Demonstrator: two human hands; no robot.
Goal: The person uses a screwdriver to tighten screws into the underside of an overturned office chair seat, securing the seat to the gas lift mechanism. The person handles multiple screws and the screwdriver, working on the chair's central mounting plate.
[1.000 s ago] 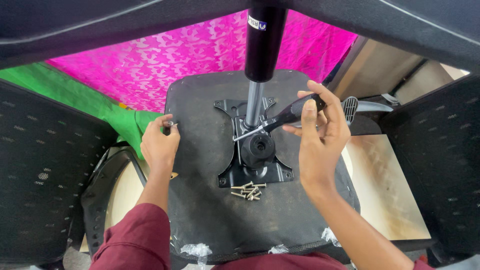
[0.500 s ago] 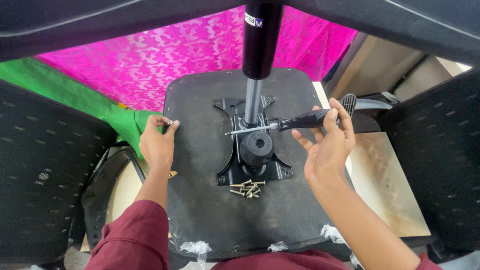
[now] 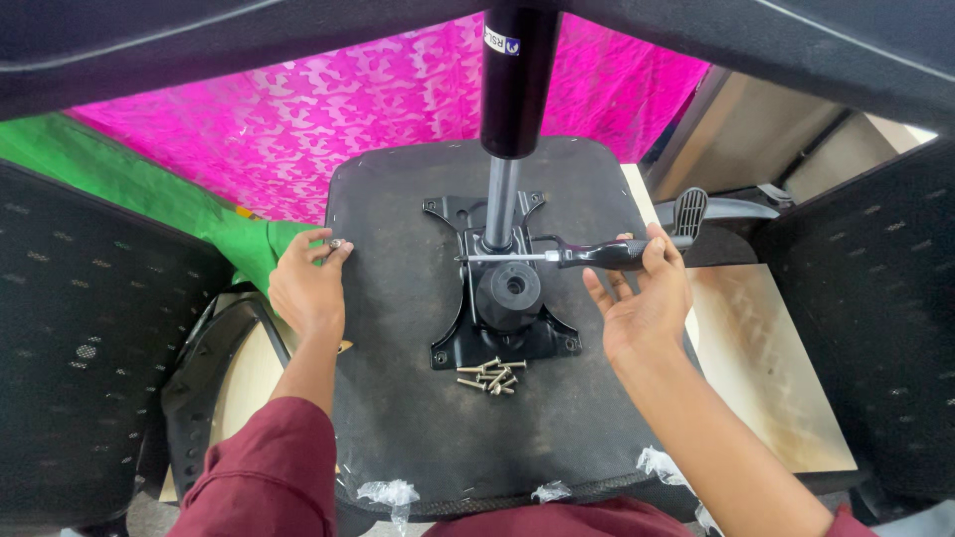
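An upturned black chair seat (image 3: 398, 398) lies before me with a black metal mechanism plate (image 3: 502, 333) bolted on its middle and a gas-lift column (image 3: 515, 89) rising from it. My left hand (image 3: 306, 288) rests on the seat's left edge, pinching a small screw at its fingertips. My right hand (image 3: 647, 298) holds a black-handled screwdriver (image 3: 582, 257) lying level, its tip pointing left against the column's base. Several loose screws (image 3: 489, 376) lie just below the plate.
Pink patterned cloth (image 3: 328, 129) and green cloth (image 3: 149, 189) lie beyond the seat. Black mesh chair backs stand at left (image 3: 80, 328) and right (image 3: 875, 308). A lever paddle (image 3: 696, 211) juts out right, above a pale wooden board (image 3: 766, 368).
My right hand has dropped lower and turned the screwdriver from a slant to level, with fingers spread more loosely round the handle. My left hand has stayed on the seat edge.
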